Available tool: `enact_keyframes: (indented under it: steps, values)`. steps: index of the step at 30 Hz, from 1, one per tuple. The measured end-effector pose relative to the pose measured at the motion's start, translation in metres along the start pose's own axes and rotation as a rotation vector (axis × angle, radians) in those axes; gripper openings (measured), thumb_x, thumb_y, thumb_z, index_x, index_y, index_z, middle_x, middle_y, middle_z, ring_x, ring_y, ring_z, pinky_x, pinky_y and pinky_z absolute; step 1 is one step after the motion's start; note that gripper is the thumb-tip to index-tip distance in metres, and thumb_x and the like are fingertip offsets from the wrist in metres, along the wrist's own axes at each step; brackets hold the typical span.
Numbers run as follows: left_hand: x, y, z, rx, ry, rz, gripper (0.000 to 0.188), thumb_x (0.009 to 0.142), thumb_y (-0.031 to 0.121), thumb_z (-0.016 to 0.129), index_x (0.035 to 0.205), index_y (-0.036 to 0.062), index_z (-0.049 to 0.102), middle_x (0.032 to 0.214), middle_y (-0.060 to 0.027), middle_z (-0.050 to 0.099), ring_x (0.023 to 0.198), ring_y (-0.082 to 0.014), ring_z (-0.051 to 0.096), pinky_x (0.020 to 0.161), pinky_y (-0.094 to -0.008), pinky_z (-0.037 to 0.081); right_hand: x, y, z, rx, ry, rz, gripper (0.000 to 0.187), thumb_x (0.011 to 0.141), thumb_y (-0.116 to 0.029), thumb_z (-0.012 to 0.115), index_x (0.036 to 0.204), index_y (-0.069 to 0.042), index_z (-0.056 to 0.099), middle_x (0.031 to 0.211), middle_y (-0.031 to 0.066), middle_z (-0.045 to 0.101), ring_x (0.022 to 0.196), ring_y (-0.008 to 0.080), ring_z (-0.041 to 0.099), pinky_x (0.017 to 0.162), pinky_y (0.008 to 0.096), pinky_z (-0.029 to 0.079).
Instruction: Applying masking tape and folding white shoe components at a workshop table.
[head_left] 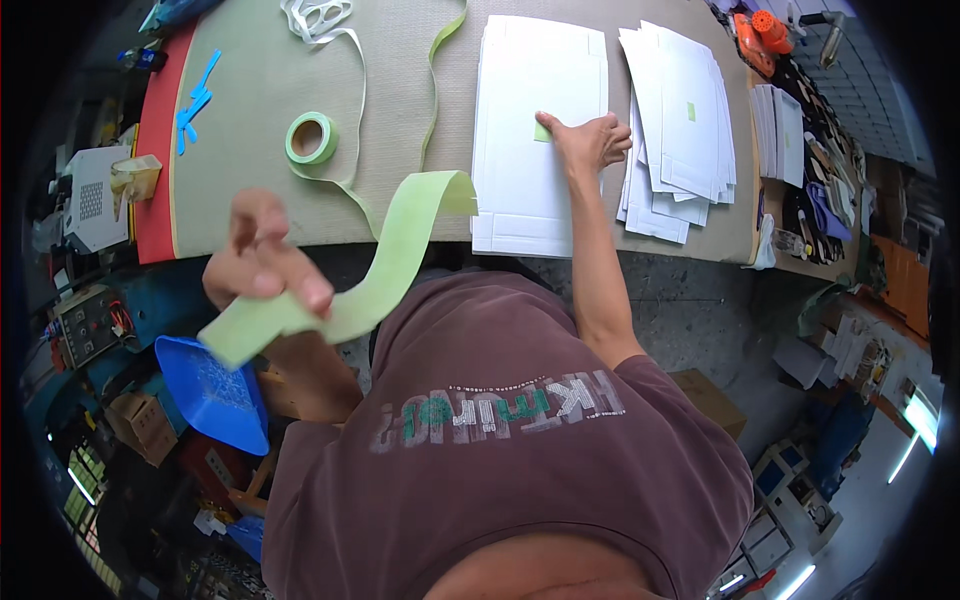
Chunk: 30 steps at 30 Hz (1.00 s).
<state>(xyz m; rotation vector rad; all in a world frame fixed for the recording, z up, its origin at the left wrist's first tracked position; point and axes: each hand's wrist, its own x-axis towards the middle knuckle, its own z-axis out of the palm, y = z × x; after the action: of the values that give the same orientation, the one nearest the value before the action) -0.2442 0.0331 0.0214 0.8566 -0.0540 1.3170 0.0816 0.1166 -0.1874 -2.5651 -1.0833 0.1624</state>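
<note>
My left hand (262, 262) is raised off the table and pinches a wide light-green strip (385, 268) that curls up toward the table edge. My right hand (590, 140) rests flat on a stack of white flat cardboard sheets (535, 90), its fingers pressing a small green tab (542, 131) onto the top sheet. A roll of green tape (311, 137) lies on the beige mat to the left of the sheets, with thin green strips (432, 90) trailing across the mat.
A fanned pile of white sheets (680, 120) lies right of my right hand, one bearing a green tab. White backing strips (318, 18) sit at the far edge, blue pieces (195, 100) at the left. A blue scoop (215, 395) is below the table, left.
</note>
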Motion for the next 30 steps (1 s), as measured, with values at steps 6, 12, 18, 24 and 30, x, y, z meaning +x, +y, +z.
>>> enact_keyframes:
  steps: [6,12,18,24,30]
  values:
    - [0.013,0.004,0.036,0.788,0.169,0.102,0.006,0.089,-0.001,0.064,0.095,-0.0028,0.065,0.104,-0.0265,0.066,0.069,-0.0277,0.067,0.063,-0.0252,0.055,0.050,0.041,-0.060,0.429,-0.021,0.091,0.078,0.073,-0.040,0.087,0.122,0.004,0.046,0.102,0.0225,0.063,0.090,0.0313,0.068,0.089,0.0424,0.055]
    - [0.041,-0.048,0.039,1.423,0.141,-0.326,0.012,0.086,0.001,0.073,0.096,-0.0052,0.073,0.076,-0.0038,0.069,0.060,-0.0071,0.051,0.052,-0.0203,0.039,0.089,0.025,-0.175,0.723,-0.155,-0.305,0.059,0.089,-0.032,0.074,0.131,0.005,0.055,0.110,0.0141,0.068,0.097,0.0238,0.068,0.086,0.0330,0.057]
    - [0.042,-0.047,0.047,1.126,0.291,-0.561,0.010,0.089,0.004,0.071,0.095,-0.0031,0.073,0.078,-0.0027,0.069,0.060,-0.0056,0.051,0.054,-0.0187,0.041,-0.104,-0.057,-0.215,0.958,-0.052,-1.249,0.011,0.079,-0.002,0.075,0.087,-0.008,0.071,0.092,0.0040,0.073,0.087,0.0176,0.065,0.078,0.0280,0.049]
    - [0.020,0.001,0.010,0.887,0.393,0.076,0.046,0.087,-0.006,0.067,0.131,-0.0055,0.052,0.116,-0.0161,0.062,0.080,-0.0117,0.066,0.072,-0.0229,0.057,-0.027,-0.029,-0.077,1.013,-0.003,-0.479,0.022,0.087,-0.026,0.075,0.090,-0.005,0.070,0.104,0.0094,0.069,0.110,0.0272,0.059,0.096,0.0362,0.046]
    - [-0.006,0.046,-0.009,0.215,0.091,0.122,0.046,0.083,-0.009,0.069,0.126,-0.0054,0.052,0.138,-0.0205,0.044,0.098,-0.0224,0.068,0.080,-0.0287,0.062,-0.028,0.010,0.018,-0.083,0.336,-0.245,0.057,0.079,-0.032,0.084,0.116,0.000,0.054,0.109,0.0181,0.062,0.108,0.0329,0.058,0.099,0.0409,0.044]
